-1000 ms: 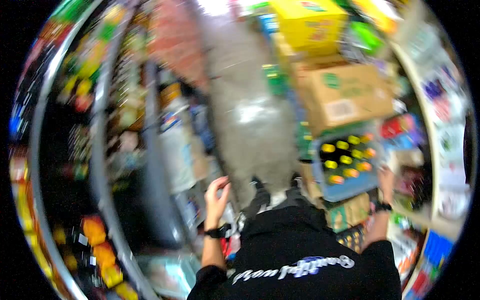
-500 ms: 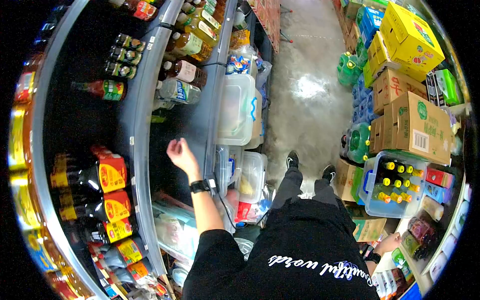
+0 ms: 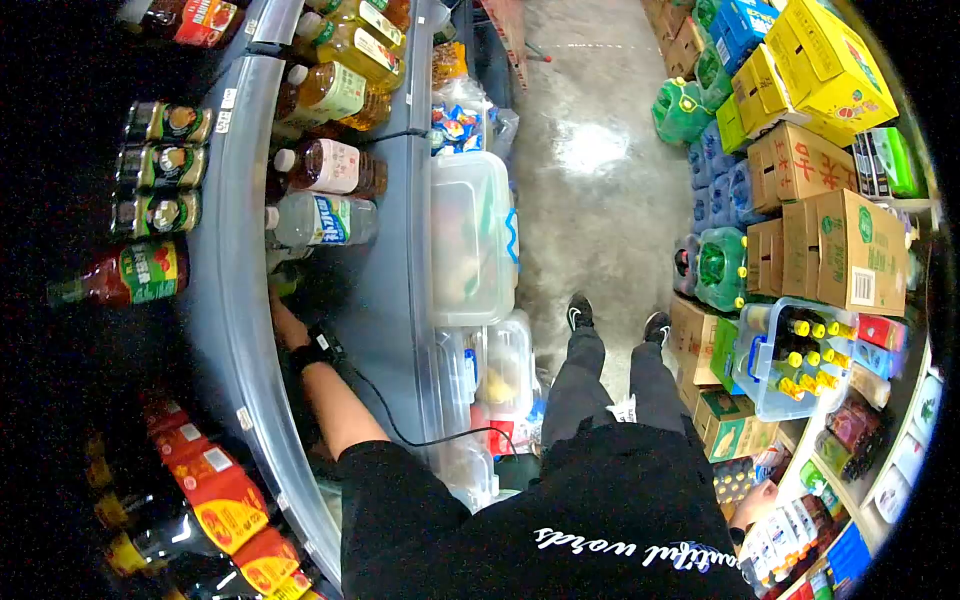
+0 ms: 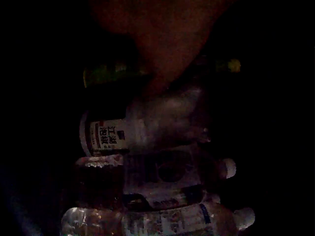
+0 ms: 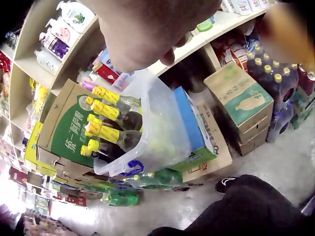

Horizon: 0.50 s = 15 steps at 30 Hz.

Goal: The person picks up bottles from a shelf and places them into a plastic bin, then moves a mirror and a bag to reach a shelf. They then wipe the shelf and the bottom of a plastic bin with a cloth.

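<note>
My left hand (image 3: 290,325) reaches into a dark shelf on the left; its fingers are lost in shadow. In the left wrist view the hand (image 4: 165,37) overlaps a green-tinted bottle (image 4: 108,73) and comes close to a clear labelled container (image 4: 110,132); I cannot tell whether it grips either. Further bottles (image 4: 162,177) lie alongside in that view. Down by the right-hand shelves, my right hand (image 3: 757,503) hangs with loosely bent fingers and nothing visible in it. The right wrist view has this hand (image 5: 152,32) above a plastic tub (image 5: 165,123) of yellow-capped bottles (image 5: 110,113).
On the shelf nearby stand a blue-labelled water bottle (image 3: 325,218), small dark jars (image 3: 160,165) and red-labelled sauce bottles (image 3: 225,505). A grey shelf edge (image 3: 232,330) runs beside my left arm. Cartons (image 3: 855,250) line the right side of the concrete aisle (image 3: 590,220).
My left hand has gone from beside my body over to the left shelf and into its shadow. My right hand has dropped lower and back beside me. The view has turned toward the left shelves.
</note>
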Tool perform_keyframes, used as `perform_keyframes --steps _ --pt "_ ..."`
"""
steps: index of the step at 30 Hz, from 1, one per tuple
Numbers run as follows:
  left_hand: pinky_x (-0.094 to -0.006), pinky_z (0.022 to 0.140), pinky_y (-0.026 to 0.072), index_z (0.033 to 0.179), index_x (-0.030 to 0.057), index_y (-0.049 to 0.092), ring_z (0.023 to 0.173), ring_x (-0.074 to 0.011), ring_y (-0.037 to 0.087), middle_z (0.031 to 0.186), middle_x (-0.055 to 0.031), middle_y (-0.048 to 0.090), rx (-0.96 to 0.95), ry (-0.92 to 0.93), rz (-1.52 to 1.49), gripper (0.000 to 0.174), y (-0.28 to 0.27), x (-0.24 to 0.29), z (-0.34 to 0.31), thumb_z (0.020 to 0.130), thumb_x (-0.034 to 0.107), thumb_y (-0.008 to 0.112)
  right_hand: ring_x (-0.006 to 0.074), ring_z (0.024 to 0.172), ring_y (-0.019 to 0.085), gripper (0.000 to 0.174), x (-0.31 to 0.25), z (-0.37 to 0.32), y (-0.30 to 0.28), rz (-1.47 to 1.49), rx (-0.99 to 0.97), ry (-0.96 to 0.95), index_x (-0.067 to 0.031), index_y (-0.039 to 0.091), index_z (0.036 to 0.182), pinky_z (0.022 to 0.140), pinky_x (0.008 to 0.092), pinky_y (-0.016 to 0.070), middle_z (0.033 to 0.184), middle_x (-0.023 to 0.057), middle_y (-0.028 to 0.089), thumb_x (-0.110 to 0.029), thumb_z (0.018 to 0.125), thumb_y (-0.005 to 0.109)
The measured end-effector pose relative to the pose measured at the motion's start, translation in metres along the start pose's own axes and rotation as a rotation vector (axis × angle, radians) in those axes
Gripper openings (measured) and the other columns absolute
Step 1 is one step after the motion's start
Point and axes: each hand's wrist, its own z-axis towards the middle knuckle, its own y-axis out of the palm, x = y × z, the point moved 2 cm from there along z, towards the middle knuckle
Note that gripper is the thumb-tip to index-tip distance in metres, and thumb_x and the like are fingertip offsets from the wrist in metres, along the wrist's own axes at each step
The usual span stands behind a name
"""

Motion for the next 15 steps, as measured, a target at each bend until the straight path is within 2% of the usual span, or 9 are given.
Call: perform_keyframes --steps 1,3,7,8,11,15 --pt "-0.0375 0.123 0.0199 0.155 0.0106 0.030 0.145 -0.0290 0.033 0.159 -0.0120 0.035 0.061 -0.010 -0.204 0.069 0.000 0.003 0.006 0.096 0.022 0.063 0.0346 0.080 0.064 0.033 0.004 -0.002 0.003 0.000 0.025 -0.020 0.0065 0.065 0.100 0.076 0.0431 0.0515 0.091 0.0228 0.069 -0.026 0.096 0.059" --pt "-0.0380 0.122 0.0213 0.154 0.0096 0.031 0.143 -0.0292 0.035 0.157 -0.0124 0.036 0.137 -0.051 -0.331 0.069 -0.001 0.007 0.014 0.095 0.022 0.064 0.0356 0.079 0.064 0.033 0.009 -0.009 0.009 0.002 0.071 -0.057 0.0072 0.065 0.100 0.076 0.0435 0.0516 0.090 0.0236 0.068 -0.025 0.096 0.059" --pt "-0.0391 0.120 0.0241 0.152 0.0077 0.034 0.140 -0.0297 0.038 0.154 -0.0134 0.040 0.209 -0.172 -0.352 0.068 -0.002 0.007 0.019 0.094 0.023 0.065 0.0363 0.079 0.064 0.032 0.000 -0.020 0.009 -0.018 0.055 -0.054 0.0075 0.064 0.101 0.077 0.0428 0.0519 0.091 0.0248 0.068 -0.024 0.096 0.058" --pt "-0.0394 0.120 0.0248 0.151 0.0072 0.035 0.139 -0.0299 0.039 0.153 -0.0136 0.041 0.220 -0.194 -0.356 0.067 -0.002 0.006 0.020 0.093 0.023 0.066 0.0371 0.080 0.064 0.031 -0.005 -0.024 0.007 0.020 -0.002 -0.055 0.0069 0.064 0.101 0.077 0.0428 0.0520 0.092 0.0245 0.068 -0.024 0.097 0.057" --pt "-0.0402 0.118 0.0269 0.149 0.0058 0.037 0.136 -0.0302 0.042 0.150 -0.0143 0.043 0.249 -0.235 -0.375 0.067 -0.006 0.007 0.022 0.092 0.024 0.067 0.0389 0.082 0.065 0.032 -0.030 -0.037 0.001 0.003 -0.035 0.017 0.0060 0.064 0.101 0.077 0.0441 0.0521 0.093 0.0248 0.068 -0.025 0.098 0.055" --pt "-0.0413 0.116 0.0297 0.147 0.0039 0.039 0.133 -0.0307 0.045 0.147 -0.0153 0.047 0.286 -0.282 -0.415 0.066 -0.012 0.010 0.016 0.091 0.024 0.069 0.0403 0.081 0.065 0.033 -0.035 -0.038 0.004 0.011 0.034 -0.005 0.0046 0.063 0.101 0.076 0.0452 0.0517 0.092 0.0257 0.068 -0.027 0.099 0.055"
